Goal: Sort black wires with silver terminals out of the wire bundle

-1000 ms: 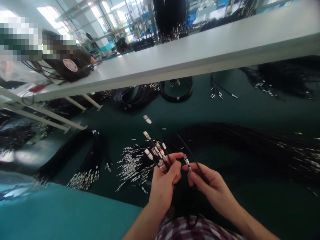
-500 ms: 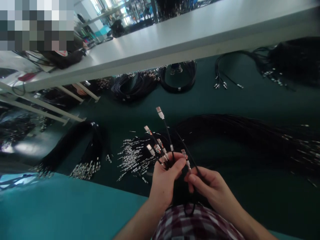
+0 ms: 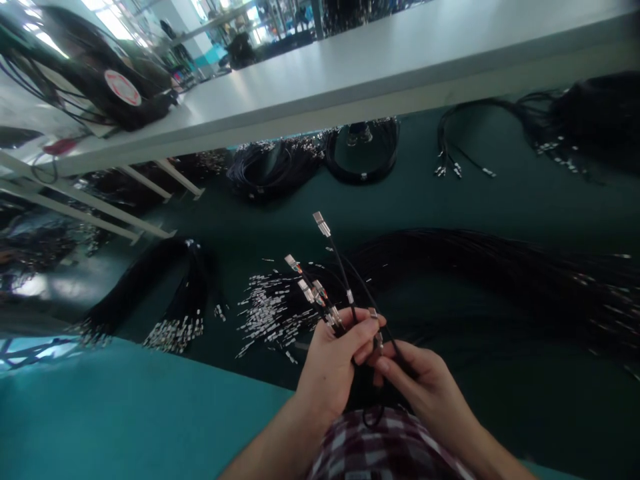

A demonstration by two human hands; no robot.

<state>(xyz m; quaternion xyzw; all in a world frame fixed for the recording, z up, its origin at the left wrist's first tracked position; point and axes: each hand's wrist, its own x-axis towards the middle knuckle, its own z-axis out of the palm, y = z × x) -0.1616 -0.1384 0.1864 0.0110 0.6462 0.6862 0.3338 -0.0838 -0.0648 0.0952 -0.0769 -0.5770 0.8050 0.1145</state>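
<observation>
Several black cables with bare metal USB-type connectors (image 3: 321, 224) stick up out of my left hand (image 3: 337, 353), whose fingers are wrapped round them. My right hand (image 3: 413, 373) pinches one more black cable just below its metal connector (image 3: 374, 317). That connector lies against my left thumb and fingertips, so both hands nearly touch. A thin black loop of cable (image 3: 374, 419) hangs below, in front of the checked shirt. Behind my left hand, a thick bundle of cables (image 3: 430, 250) ends in a fan of silvery connectors (image 3: 265, 310).
The dark green table carries more bundles: a folded one (image 3: 135, 287) at left, coils (image 3: 363, 175) farther back, and cables (image 3: 465, 107) at back right. A white shelf (image 3: 320, 87) crosses above on metal legs (image 3: 185, 180). Black equipment with a round label (image 3: 123, 88) stands upper left.
My two hands have come closer together. The connector in my right hand now meets my left fingertips. The view has shifted slightly.
</observation>
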